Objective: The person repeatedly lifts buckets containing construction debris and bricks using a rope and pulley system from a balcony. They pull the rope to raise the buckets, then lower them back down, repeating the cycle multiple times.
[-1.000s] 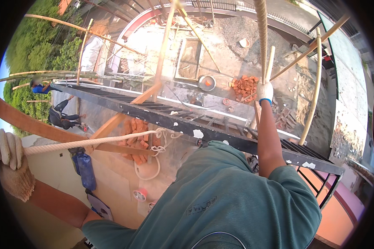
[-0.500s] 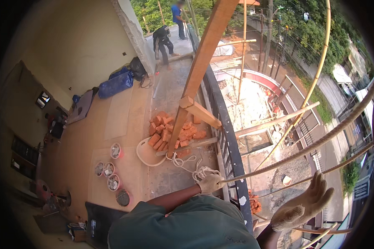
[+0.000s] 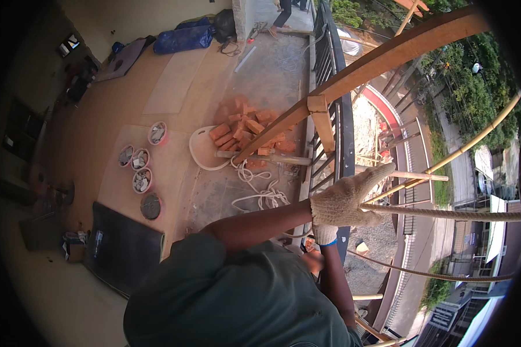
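Note:
A thick rope (image 3: 446,214) comes taut from the right edge to my two gloved hands, beside the black balcony railing (image 3: 346,133). My left hand (image 3: 342,199), in a knitted glove, lies against it with fingers stretched out and apart. Mostly covered by the left one, my right hand (image 3: 325,234) has a blue band at the wrist; it appears to grip the rope, though its fingers are largely hidden. Loose coils of pale rope (image 3: 263,196) lie on the floor left of the hands. A second rope strand (image 3: 434,274) sags lower at the right.
A slanting timber beam (image 3: 353,78) crosses the railing. Below it lie broken orange bricks (image 3: 246,130) and a cream basin (image 3: 205,155). Several buckets of rubble (image 3: 140,181) stand left, near a dark sheet (image 3: 124,246). Bamboo poles (image 3: 474,147) cross outside; another person's leg (image 3: 281,16) shows at the back.
My left hand has let go of the rope and moved up and right with its fingers opened. The right hand came down and inward, next to the left. My view has turned right.

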Available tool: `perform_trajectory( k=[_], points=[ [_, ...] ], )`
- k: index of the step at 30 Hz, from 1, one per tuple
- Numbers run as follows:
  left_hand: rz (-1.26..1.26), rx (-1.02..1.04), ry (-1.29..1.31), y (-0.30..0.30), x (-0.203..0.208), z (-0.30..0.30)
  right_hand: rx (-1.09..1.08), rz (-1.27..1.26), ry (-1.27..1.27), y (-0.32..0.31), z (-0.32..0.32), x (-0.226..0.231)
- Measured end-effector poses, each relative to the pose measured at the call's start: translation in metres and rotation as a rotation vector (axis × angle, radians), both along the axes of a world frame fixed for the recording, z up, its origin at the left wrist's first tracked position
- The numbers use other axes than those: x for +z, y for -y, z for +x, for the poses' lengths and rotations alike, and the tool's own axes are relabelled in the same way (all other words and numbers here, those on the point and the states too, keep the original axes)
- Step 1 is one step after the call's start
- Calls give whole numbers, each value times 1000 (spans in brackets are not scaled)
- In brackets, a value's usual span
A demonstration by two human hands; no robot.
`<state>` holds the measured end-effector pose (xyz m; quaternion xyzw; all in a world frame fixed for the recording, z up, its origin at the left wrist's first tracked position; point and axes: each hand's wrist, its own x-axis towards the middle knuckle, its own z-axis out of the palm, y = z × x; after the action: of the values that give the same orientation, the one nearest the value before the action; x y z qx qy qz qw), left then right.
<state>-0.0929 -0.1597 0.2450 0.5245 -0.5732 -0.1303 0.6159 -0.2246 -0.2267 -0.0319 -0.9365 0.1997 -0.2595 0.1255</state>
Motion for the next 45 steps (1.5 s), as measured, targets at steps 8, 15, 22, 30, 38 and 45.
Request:
perform_trajectory(
  k=[8, 15, 22, 30, 38, 45],
  points=[
    [701, -170, 300, -42, -149, 65, -9, 1209, 68, 4, 32, 131],
    [1122, -575, 503, -101, -300, 135, 418, 726, 1488, -35, -13, 360],
    [568, -521, -42, -29, -133, 163, -455, 615, 1049, -73, 51, 258],
    [637, -616, 190, 21, 11, 82, 306, 1045, -140, -43, 123, 8],
    [1008, -160, 446, -38, -255, 131, 391, 1438, 1214, 29, 41, 259],
    [1061, -491, 467, -41, -299, 137, 309, 817, 1270, 46, -23, 339]
  ],
)
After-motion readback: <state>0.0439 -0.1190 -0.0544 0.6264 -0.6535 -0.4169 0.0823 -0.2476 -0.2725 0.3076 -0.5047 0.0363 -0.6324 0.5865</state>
